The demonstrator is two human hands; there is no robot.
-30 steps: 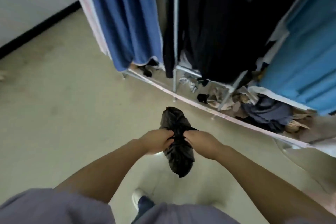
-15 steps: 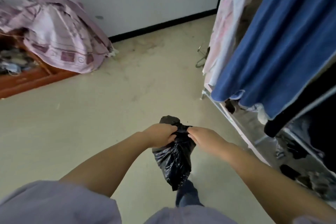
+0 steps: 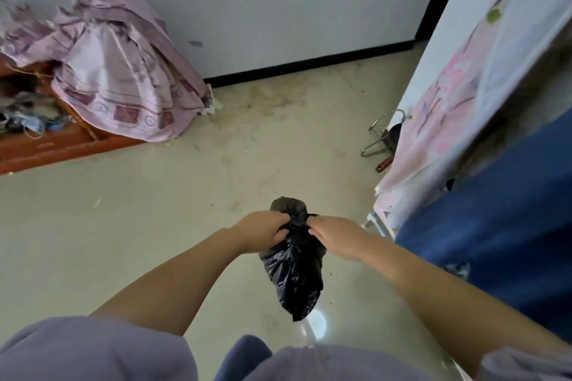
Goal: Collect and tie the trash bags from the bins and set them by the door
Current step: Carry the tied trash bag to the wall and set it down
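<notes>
- Beige floor (image 3: 130, 244) and white wall (image 3: 278, 3) filled my view, wider than half a second before, when the wall showed less.
- Far left, the pink patterned cloth (image 3: 123, 77) lay draped over a wooden frame (image 3: 46, 145), as before.
- My left hand (image 3: 263, 233) stayed clenched round the black trash bag (image 3: 294, 278) at its neck.
- That bag hung above the floor between my hands, unchanged.
- My right hand (image 3: 337, 235) kept pinching the neck.
- Wire hangers (image 3: 382, 133) had come into fuller view beside the floral curtain (image 3: 458, 86).
</notes>
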